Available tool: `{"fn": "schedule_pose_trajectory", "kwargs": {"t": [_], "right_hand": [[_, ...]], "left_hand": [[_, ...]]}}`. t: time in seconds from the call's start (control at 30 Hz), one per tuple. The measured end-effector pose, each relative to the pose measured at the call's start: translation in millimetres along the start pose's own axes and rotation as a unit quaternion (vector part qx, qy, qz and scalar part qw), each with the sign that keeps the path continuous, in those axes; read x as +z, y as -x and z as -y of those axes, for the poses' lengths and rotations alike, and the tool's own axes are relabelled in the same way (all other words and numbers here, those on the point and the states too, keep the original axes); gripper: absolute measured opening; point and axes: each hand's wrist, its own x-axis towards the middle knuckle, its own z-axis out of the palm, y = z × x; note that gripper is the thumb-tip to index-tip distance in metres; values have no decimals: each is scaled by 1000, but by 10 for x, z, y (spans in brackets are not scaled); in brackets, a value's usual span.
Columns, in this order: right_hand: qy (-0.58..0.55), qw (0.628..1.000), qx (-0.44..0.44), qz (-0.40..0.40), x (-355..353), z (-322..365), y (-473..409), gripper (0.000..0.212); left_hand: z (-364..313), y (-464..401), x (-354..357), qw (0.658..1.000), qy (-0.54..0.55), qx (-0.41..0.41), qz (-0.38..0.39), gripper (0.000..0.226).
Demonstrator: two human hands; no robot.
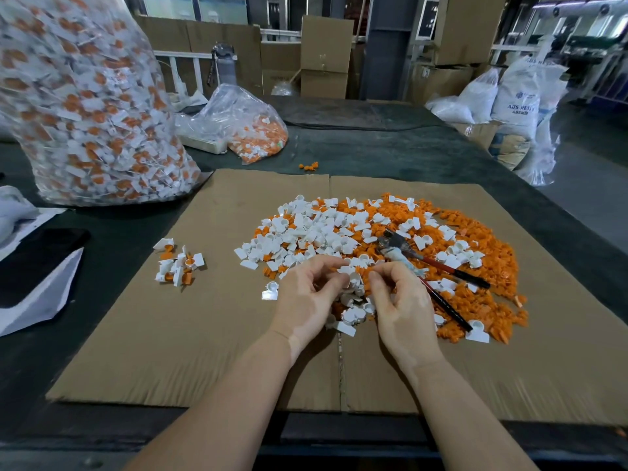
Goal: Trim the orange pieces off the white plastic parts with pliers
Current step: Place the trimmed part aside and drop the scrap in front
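Left hand (307, 294): fingers curled, pinching white parts (353, 283) at the pile's near edge.
Right hand (399, 300): curled fingertips pinching the same cluster.
Pliers (421, 263): lying unheld on the orange pieces (475, 266).

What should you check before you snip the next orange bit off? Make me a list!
1. Pliers in a hand: not ok. They lie on the pile, untouched.
2. Left hand has a part: cannot tell. Its fingers curl among white parts, but a firm hold is unclear.
3. Right hand free to take the pliers: cannot tell. Its fingers are curled at the same parts.
4. Part has orange left on it: cannot tell, the fingers hide it.
5. Untrimmed parts nearby: ok. A small pile sits on the cardboard, to the left.
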Motion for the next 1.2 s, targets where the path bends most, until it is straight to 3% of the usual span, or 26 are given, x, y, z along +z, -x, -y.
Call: {"fn": "schedule_pose_trajectory", "kwargs": {"t": [0.27, 0.4, 0.57, 0.8, 1.2], "right_hand": [[-17, 999, 31, 7, -3, -11, -13, 8], [-59, 997, 45, -2, -30, -2, -24, 19], [-74, 996, 48, -1, -38, 1, -40, 24], [-78, 996, 46, 15, -47, -14, -45, 14], [-80, 995, 50, 15, -75, 14, -35, 13]], "left_hand": [[-9, 13, -3, 1000, -9, 20, 20, 25], [9, 34, 15, 995, -66, 54, 50, 35], [61, 51, 57, 980, -156, 109, 54, 32], [15, 92, 57, 941, -246, 223, 63, 41], [-24, 113, 63, 925, -276, 250, 72, 45]]}}
